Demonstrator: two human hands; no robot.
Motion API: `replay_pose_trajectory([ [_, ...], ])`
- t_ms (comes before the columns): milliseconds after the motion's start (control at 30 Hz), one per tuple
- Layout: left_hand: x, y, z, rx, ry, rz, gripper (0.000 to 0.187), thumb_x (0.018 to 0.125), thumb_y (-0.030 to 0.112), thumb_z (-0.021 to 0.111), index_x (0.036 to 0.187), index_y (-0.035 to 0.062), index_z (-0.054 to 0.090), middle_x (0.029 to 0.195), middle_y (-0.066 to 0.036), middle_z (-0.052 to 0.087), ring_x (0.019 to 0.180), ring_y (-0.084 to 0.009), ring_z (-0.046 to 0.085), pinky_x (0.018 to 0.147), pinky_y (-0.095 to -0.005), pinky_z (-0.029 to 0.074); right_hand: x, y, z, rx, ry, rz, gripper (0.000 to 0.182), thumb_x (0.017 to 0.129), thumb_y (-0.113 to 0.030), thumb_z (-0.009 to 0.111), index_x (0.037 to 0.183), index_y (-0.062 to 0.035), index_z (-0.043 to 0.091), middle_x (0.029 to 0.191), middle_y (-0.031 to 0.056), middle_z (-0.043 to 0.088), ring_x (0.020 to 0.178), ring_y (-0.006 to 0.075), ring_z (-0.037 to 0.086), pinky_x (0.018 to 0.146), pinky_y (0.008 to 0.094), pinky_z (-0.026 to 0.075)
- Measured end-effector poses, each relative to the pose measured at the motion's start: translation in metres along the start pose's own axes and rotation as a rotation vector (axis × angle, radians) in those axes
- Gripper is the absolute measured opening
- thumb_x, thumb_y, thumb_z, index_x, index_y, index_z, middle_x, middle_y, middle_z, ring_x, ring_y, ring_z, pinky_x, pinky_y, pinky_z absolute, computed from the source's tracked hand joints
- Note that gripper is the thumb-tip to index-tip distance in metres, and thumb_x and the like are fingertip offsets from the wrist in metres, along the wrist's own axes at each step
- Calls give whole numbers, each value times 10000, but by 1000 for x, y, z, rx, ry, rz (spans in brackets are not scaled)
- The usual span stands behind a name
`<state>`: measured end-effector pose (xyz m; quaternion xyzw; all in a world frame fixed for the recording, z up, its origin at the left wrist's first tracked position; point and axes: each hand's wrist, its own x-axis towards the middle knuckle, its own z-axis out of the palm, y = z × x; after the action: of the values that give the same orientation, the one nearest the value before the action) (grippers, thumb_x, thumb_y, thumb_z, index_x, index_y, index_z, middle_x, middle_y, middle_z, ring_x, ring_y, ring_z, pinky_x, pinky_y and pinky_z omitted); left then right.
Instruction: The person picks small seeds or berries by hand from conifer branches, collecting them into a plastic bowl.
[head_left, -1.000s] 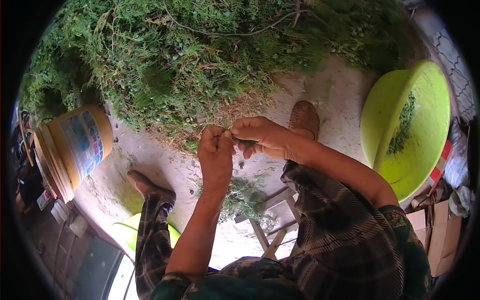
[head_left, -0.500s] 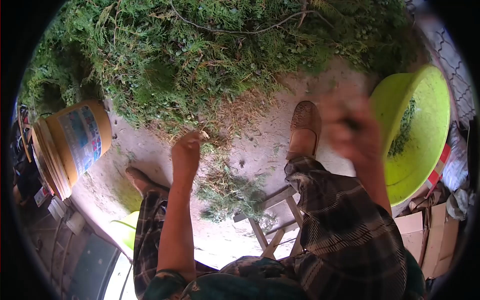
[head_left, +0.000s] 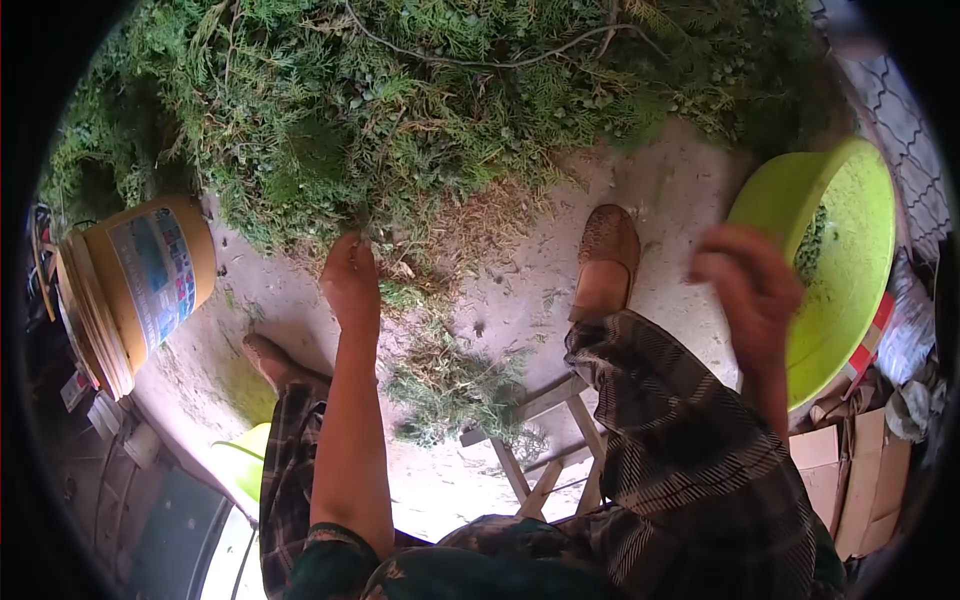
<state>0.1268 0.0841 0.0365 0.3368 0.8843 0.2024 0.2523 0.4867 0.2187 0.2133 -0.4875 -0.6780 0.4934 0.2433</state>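
Note:
A big heap of green cut conifer branches [head_left: 400, 130] with small pale-green cones covers the upper part of the view. My left hand [head_left: 350, 280] is at the heap's near edge, its fingers pinched together against the greenery; what lies between them is hidden. My right hand [head_left: 745, 275] hovers at the left side of a lime-green basin [head_left: 850, 340], fingers curled in and slightly blurred. I cannot make out what it holds. Tilted towards me, the basin has small dark green pieces [head_left: 812, 245] inside.
A yellow bucket [head_left: 180, 250] lies tilted at left. A loose sprig pile [head_left: 450, 390] sits between my feet, near a wooden frame [head_left: 550, 400]. Cardboard [head_left: 870, 490] stands at lower right, and another lime-green container [head_left: 245, 455] shows at lower left.
My left hand has moved slightly left and up, to the heap's edge. My right hand has shifted right and slightly down, closer to the basin; the dark bit seen at its fingers no longer shows.

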Motion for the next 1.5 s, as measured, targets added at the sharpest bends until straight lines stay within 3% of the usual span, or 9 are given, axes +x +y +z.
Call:
replay_pose_trajectory([
  [167,-13,-53,-13,-1270,-442,-215,219,848,110,597,1065,83,576,891,-57,607,738,-96,564,499,-208,388,35,47,92,675,-525,508,259,871,-167,609,1059,7,573,874,72,587,775,146,585,671,282,503],
  [267,-27,-30,-22,-1464,-579,-465,239,861,204,587,1064,90,535,844,-44,553,662,-103,496,520,-211,403,42,82,134,929,-850,327,383,913,-376,541,1106,-46,541,904,59,598,788,124,588,657,280,507],
  [500,-77,101,-16,-516,-606,138,79,847,47,583,920,17,583,803,8,539,684,-44,473,591,-191,399,35,73,164,1183,-806,914,465,893,-472,510,1044,-34,551,923,78,568,788,171,579,732,441,522],
  [700,-23,-15,-12,-263,-136,142,158,836,70,568,973,-1,602,836,-70,610,766,-149,580,673,-268,473,25,109,163,873,-667,309,346,921,-374,515,784,-56,511,667,22,519,563,109,534,530,275,513],
  [733,-19,-31,-11,-134,-98,167,170,813,74,594,962,-5,617,876,-115,634,791,-188,608,692,-300,486,26,111,170,1077,-634,745,354,933,-361,498,804,-32,533,664,36,541,574,120,555,505,282,508],
  [800,-18,-24,-8,-46,-27,184,161,806,92,619,942,8,637,877,-128,636,756,-220,616,686,-314,491,31,92,162,1054,-583,857,339,913,-335,518,819,-9,538,709,57,558,551,133,564,474,302,510],
  [1200,-21,14,12,16,34,131,171,784,133,646,915,24,653,782,-123,662,669,-200,640,617,-300,495,35,88,162,946,-651,902,293,908,-319,526,895,-27,547,824,71,568,709,150,600,604,349,537],
  [1367,-56,46,2,-374,-434,164,138,816,101,639,926,20,656,917,-99,662,728,-87,602,600,-258,482,32,85,170,1079,-531,1032,271,915,-293,512,925,-26,558,870,85,571,819,192,596,707,434,539],
  [1500,-17,37,-7,6,228,37,398,846,216,634,1157,-15,544,869,-168,634,717,-259,617,620,-366,490,32,99,166,1218,-683,1021,249,933,-245,475,936,-12,561,892,104,582,823,211,602,721,460,542],
])
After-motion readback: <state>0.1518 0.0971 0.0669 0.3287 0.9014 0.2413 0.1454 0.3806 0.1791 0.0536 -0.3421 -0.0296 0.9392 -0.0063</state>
